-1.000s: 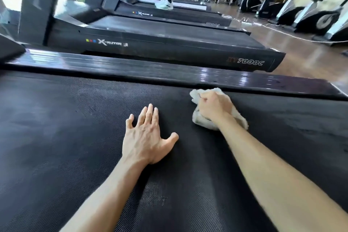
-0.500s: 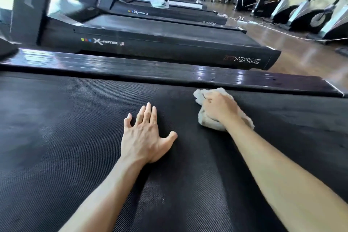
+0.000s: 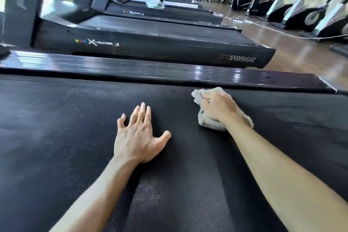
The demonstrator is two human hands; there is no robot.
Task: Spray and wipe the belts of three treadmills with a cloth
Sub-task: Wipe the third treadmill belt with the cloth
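Bracing the body, the left hand (image 3: pixel 138 135) is laid flat, fingers spread, on the black textured treadmill belt (image 3: pixel 56 137) while a crumpled off-white cloth (image 3: pixel 207 123) is clutched beneath the right hand (image 3: pixel 218 108), apparently for wiping.

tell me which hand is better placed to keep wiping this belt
Right. The right hand already grips the cloth on the belt; the left hand lies flat and holds nothing.
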